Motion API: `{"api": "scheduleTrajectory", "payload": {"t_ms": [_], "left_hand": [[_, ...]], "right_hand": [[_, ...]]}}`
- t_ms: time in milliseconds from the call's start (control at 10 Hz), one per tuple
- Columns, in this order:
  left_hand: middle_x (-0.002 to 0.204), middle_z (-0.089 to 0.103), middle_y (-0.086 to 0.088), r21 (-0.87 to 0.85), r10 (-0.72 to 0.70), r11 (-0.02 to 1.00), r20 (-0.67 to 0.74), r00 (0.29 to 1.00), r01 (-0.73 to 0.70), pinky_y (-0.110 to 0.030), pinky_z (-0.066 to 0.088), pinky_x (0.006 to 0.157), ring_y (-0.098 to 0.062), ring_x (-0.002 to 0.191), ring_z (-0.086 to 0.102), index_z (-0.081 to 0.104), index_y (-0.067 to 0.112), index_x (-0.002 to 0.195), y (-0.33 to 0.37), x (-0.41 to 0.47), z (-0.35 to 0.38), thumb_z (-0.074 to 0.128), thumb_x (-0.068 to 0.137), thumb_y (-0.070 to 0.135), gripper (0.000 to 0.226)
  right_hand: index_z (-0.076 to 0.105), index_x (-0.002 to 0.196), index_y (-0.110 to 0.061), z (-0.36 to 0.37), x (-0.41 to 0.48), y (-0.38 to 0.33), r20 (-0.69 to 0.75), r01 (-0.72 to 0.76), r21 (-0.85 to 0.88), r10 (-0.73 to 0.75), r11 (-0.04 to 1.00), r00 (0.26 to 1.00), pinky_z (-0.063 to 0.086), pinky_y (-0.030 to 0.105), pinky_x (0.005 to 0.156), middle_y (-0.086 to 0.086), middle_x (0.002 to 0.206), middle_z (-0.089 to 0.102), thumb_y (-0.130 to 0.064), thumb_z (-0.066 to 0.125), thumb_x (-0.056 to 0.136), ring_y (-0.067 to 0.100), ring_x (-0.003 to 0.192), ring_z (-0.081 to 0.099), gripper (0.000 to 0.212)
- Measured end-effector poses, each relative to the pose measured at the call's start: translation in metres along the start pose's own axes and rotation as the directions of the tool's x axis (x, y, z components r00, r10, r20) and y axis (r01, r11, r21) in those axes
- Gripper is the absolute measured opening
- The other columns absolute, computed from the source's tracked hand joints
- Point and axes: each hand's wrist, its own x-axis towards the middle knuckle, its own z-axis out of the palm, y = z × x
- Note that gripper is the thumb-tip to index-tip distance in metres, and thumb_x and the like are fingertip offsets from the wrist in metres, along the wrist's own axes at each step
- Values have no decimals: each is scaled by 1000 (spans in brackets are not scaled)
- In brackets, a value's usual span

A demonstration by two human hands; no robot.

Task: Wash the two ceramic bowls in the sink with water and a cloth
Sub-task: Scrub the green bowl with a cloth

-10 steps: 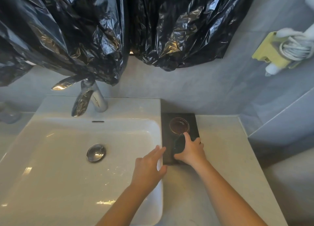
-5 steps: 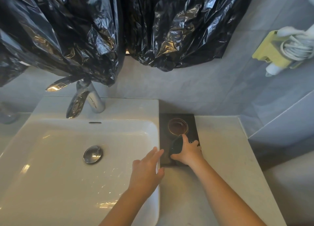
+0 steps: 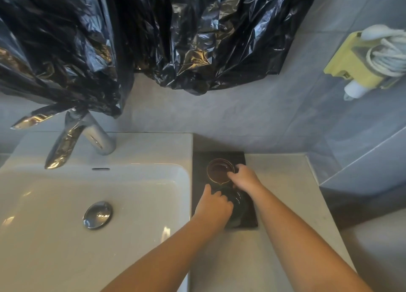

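Observation:
Two small bowls sit on a dark tray (image 3: pixel 241 156) on the counter, right of the white sink (image 3: pixel 66 214). The far one is a brown bowl (image 3: pixel 219 170) with a gold rim. My right hand (image 3: pixel 243 178) pinches its right rim. The near one is a dark bowl (image 3: pixel 238 203), partly hidden by my hands. My left hand (image 3: pixel 214 206) grips its left side with curled fingers. No cloth is in view.
A chrome faucet (image 3: pixel 87 140) stands behind the basin, and a chrome drain plug (image 3: pixel 97 214) sits in it. Black plastic bags (image 3: pixel 153 34) hang over the wall above. A yellow holder with a white cord (image 3: pixel 364 63) is mounted at the upper right. Pale counter (image 3: pixel 285 192) extends right.
My right hand left the dark bowl and moved back onto the brown bowl's rim. My left hand moved right from the sink edge and took hold of the dark bowl.

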Motion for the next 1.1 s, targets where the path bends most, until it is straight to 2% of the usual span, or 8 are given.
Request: {"api": "scheduleTrajectory", "payload": {"t_ms": [100,200,300,500,700,900,1000,1100], "left_hand": [[109,66,-9,36,58,998,26,998,-59,-49,23,109,-28,104,58,59,11,117,-1,4,-4,56,94,20,25],[102,68,-9,46,69,996,40,997,-70,-48,25,107,-28,98,61,62,10,110,-1,5,-2,54,92,10,19],[103,68,-9,47,56,997,41,998,-58,-47,25,106,-27,99,61,63,10,110,-6,5,0,56,91,10,19],[98,68,-8,36,-6,999,72,997,3,-49,20,111,-26,98,62,62,12,107,-16,3,0,62,88,12,19],[84,64,-8,37,-20,999,114,993,16,-49,15,114,-27,94,63,59,12,94,-15,0,-10,59,89,9,5],[92,68,-7,23,-30,999,116,993,27,-49,13,115,-27,92,64,61,11,101,-12,-1,-11,58,89,11,12],[87,68,-6,28,-42,999,123,992,39,-52,6,118,-26,93,65,63,10,99,-12,-2,-7,56,90,9,11],[98,67,-6,12,-50,999,80,996,49,-57,-4,116,-26,109,58,64,11,108,-12,-4,-1,57,89,12,20]], "right_hand": [[39,149,-14,1,9,4,-12,-5,24,5,1000,1000,46,25,64,0,69,69,-31,52,94,9,58,60,59],[45,145,-12,-3,16,7,-44,6,94,-2,996,999,41,18,47,-3,56,63,-26,53,94,4,40,56,53],[50,141,-10,-5,22,11,-66,-4,130,13,991,998,39,15,42,-4,52,62,-23,53,95,-2,30,52,48],[47,143,-9,-4,28,12,-115,-10,191,32,982,993,42,18,48,1,55,63,-21,51,96,4,35,54,48],[42,145,-14,-7,33,16,-137,-6,194,33,981,990,43,19,49,1,59,65,-21,53,96,1,32,54,51],[45,144,-14,-5,33,20,-187,29,172,4,985,982,41,18,46,1,66,65,-25,53,98,-1,32,54,48],[42,146,-16,-5,28,19,-173,15,163,14,987,985,53,24,60,13,95,72,-36,50,99,17,67,70,51],[39,147,-16,-5,8,14,-259,-18,-46,5,999,966,48,34,88,15,136,57,-41,48,99,34,120,58,55]]}}
